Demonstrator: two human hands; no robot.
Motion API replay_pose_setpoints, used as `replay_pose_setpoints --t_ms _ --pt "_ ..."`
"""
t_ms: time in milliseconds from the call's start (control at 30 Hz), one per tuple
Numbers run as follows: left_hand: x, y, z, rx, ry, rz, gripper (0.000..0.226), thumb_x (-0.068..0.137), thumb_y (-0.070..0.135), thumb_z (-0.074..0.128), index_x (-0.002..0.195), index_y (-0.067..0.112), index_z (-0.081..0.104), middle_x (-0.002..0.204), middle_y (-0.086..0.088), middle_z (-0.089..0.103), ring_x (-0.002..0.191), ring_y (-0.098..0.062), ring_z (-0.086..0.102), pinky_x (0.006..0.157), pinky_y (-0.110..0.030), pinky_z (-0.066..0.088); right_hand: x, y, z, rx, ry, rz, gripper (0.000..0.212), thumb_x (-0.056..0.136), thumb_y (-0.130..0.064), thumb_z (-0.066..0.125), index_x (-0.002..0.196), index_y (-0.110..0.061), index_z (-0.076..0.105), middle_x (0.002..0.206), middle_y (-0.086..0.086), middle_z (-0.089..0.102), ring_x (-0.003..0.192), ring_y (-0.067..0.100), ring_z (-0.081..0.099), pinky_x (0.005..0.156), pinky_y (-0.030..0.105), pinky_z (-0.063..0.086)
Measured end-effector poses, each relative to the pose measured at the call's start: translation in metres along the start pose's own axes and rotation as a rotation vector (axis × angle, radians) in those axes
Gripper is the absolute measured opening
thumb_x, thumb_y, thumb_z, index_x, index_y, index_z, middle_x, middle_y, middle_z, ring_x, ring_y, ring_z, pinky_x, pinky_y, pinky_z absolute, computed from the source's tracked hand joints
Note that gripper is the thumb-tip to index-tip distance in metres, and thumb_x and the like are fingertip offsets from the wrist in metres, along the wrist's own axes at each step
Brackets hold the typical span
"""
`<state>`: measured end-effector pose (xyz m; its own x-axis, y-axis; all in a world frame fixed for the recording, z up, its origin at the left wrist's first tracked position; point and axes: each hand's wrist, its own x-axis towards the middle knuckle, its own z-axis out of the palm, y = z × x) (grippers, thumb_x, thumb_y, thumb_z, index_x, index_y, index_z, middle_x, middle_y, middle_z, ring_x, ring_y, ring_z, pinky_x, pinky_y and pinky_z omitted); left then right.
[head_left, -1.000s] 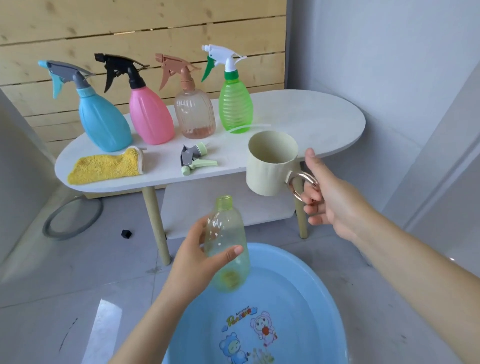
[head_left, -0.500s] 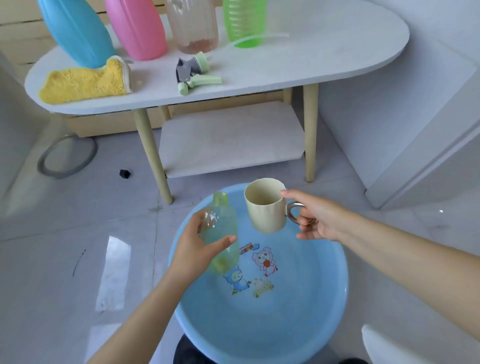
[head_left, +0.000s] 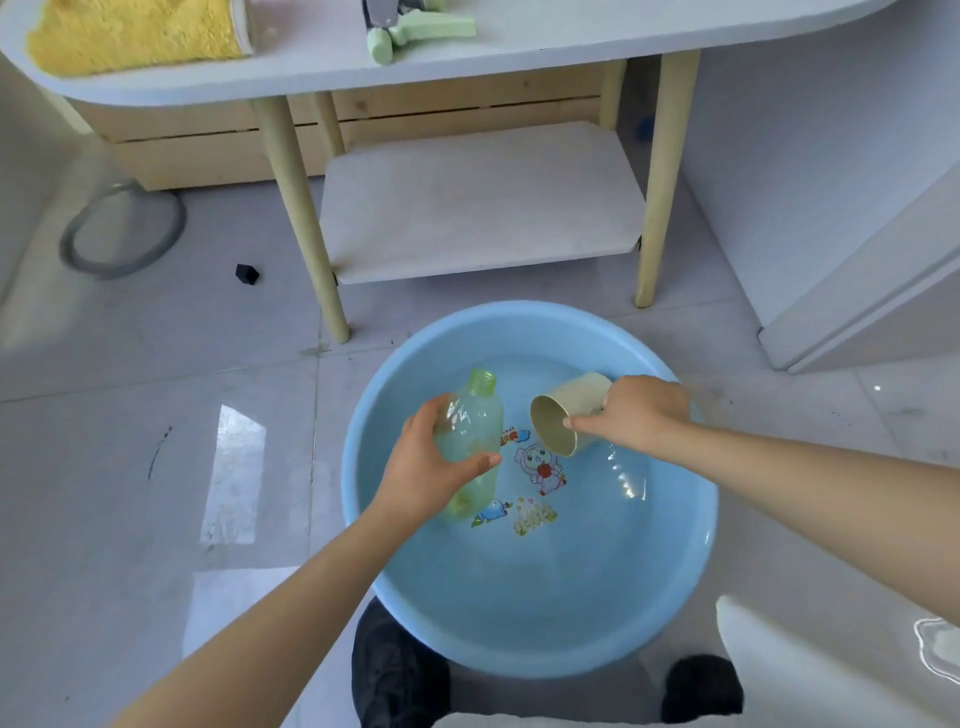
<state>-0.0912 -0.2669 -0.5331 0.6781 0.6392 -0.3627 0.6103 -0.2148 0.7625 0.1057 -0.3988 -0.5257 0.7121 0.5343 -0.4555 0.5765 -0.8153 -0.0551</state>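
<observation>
Our left forearm rises from the lower left, and our left hand (head_left: 427, 470) wraps the bottle (head_left: 474, 436) from its left side: fingers curl behind it and the thumb lies across its front. The bottle stands nearly upright in that grip, with its uncapped neck pointing away from us above the fingers. Below both hands sits the basin (head_left: 545, 613), which holds water. Just right of the bottle, and apart from it, the cup (head_left: 560, 418) lies tipped on its side with its mouth turned toward the bottle. Our right hand (head_left: 640, 415) grips the cup from its right side, knuckles up and one fingertip at the rim. The handle is hidden under the palm. The right forearm stretches in from the right edge. We cannot tell whether the cup touches the water.
</observation>
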Motion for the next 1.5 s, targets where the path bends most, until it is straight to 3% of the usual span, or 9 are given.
replay_pose_setpoints --t_ms 167,333,600,733,867,1000,1233,1367,1500 --pt "0.0 -0.005 0.001 0.03 -0.017 0.006 0.081 0.069 0.037 0.083 0.137 0.028 0.039 0.128 0.009 0.048 0.112 -0.004 0.043 0.091 -0.019 0.032 0.008 0.002 0.017 -0.236 0.053 -0.184 0.051 0.092 -0.059 0.037 0.059 -0.022 0.05 0.071 -0.004 0.054 0.096 0.022 0.049 0.073 0.031 0.029" --pt "-0.001 -0.007 0.003 0.029 -0.042 0.01 0.082 0.068 0.037 0.083 0.136 0.028 0.04 0.131 0.008 0.049 0.109 -0.001 0.042 0.092 -0.019 0.032 0.015 0.003 0.025 -0.256 0.12 -0.249 0.039 0.094 -0.053 0.04 0.088 -0.023 0.064 0.103 -0.006 0.058 0.108 0.02 0.037 0.086 0.031 0.026" --pt "0.0 -0.011 0.001 0.023 -0.042 0.016 0.082 0.068 0.036 0.083 0.137 0.028 0.039 0.132 0.008 0.048 0.109 0.001 0.04 0.091 -0.017 0.031 0.015 -0.003 0.027 -0.291 0.051 -0.244 0.042 0.098 -0.039 0.025 0.107 -0.017 0.061 0.111 0.005 0.058 0.106 0.027 0.039 0.093 0.035 0.028" --pt "0.0 -0.014 0.0 0.023 -0.047 0.007 0.083 0.068 0.036 0.084 0.137 0.027 0.039 0.133 0.007 0.048 0.11 0.0 0.041 0.093 -0.018 0.032 0.013 -0.006 0.03 -0.373 0.021 -0.254 0.057 0.09 -0.052 0.019 0.09 -0.02 0.067 0.096 0.004 0.059 0.089 0.026 0.037 0.083 0.036 0.031" --pt "0.0 -0.016 0.001 0.03 -0.056 -0.009 0.083 0.068 0.036 0.083 0.138 0.028 0.039 0.134 0.007 0.047 0.111 -0.001 0.042 0.092 -0.017 0.032 0.014 -0.011 0.03 -0.472 -0.037 -0.218 0.071 0.088 -0.07 0.013 0.081 -0.026 0.068 0.08 -0.001 0.056 0.086 0.024 0.034 0.075 0.035 0.025" --pt "0.0 -0.017 0.004 0.035 -0.061 -0.026 0.084 0.068 0.036 0.083 0.138 0.026 0.038 0.133 0.007 0.045 0.111 -0.001 0.041 0.092 -0.017 0.031 0.013 -0.016 0.029 -0.551 -0.012 -0.226 0.063 0.091 -0.069 0.017 0.085 -0.027 0.064 0.065 -0.006 0.044 0.084 0.022 0.034 0.074 0.033 0.026" --pt "0.002 -0.014 0.006 0.06 -0.055 -0.043 0.087 0.065 0.039 0.085 0.137 0.027 0.037 0.122 0.01 0.036 0.108 -0.003 0.04 0.09 -0.018 0.032 0.012 -0.022 0.04 -0.735 0.017 -0.334 0.049 0.095 -0.058 0.027 0.093 -0.026 0.064 0.074 -0.006 0.04 0.086 0.022 0.029 0.075 0.031 0.025" --pt "0.004 -0.013 0.006 0.062 -0.064 -0.056 0.087 0.064 0.038 0.086 0.135 0.026 0.037 0.123 0.01 0.032 0.111 -0.006 0.04 0.091 -0.019 0.032 0.012 -0.018 0.04 -0.64 0.029 -0.329 0.055 0.091 -0.064 0.026 0.081 -0.023 0.062 0.075 -0.005 0.046 0.093 0.022 0.037 0.075 0.032 0.026" --pt "0.007 -0.015 0.006 0.028 -0.052 -0.09 0.082 0.065 0.037 0.086 0.13 0.028 0.036 0.123 0.01 0.039 0.108 -0.009 0.044 0.086 -0.022 0.037 0.02 -0.009 0.024 -0.093 -0.101 -0.094 0.054 0.084 -0.067 0.039 0.06 -0.02 0.048 0.067 -0.002 0.051 0.083 0.023 0.051 0.064 0.029 0.031"
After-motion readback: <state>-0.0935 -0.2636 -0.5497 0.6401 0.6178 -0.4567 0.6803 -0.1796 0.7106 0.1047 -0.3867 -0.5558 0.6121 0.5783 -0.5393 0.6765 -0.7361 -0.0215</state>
